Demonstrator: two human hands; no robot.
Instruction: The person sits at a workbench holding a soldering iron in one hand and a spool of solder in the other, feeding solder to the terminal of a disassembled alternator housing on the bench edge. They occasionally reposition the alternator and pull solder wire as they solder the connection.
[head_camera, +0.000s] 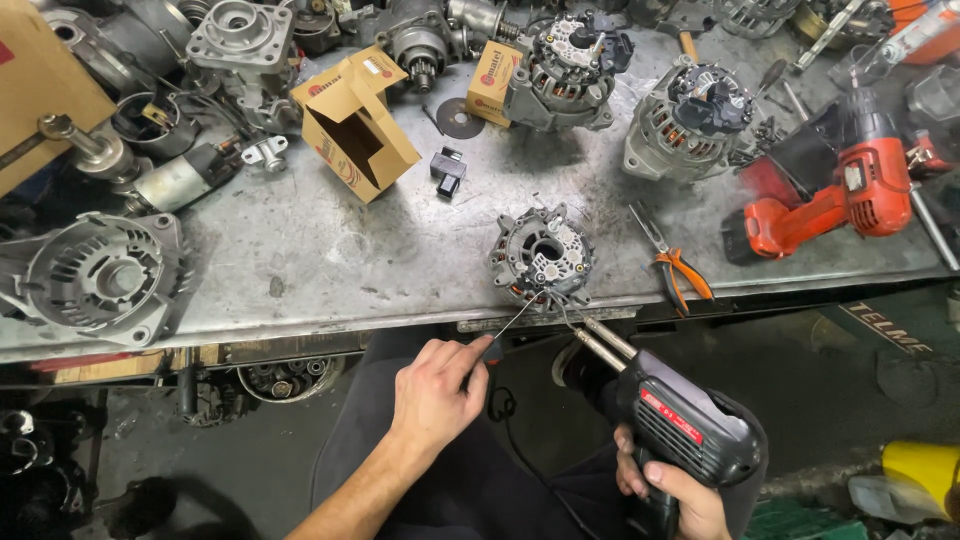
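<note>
A small alternator part (541, 257) with copper windings sits at the metal bench's front edge. My left hand (437, 390) pinches a thin wire or solder strand (515, 320) whose far end reaches the part's lower edge. My right hand (672, 487) grips the handle of a black soldering gun (683, 420). Its two metal prongs (600, 340) point up at the same spot on the part.
Orange-handled pliers (678, 268) lie right of the part, with a red power drill (838, 195) beyond. Two whole alternators (688, 122) (566, 72), an open cardboard box (355, 125), a black connector (448, 170) and a large housing (98, 278) crowd the metal bench (300, 250).
</note>
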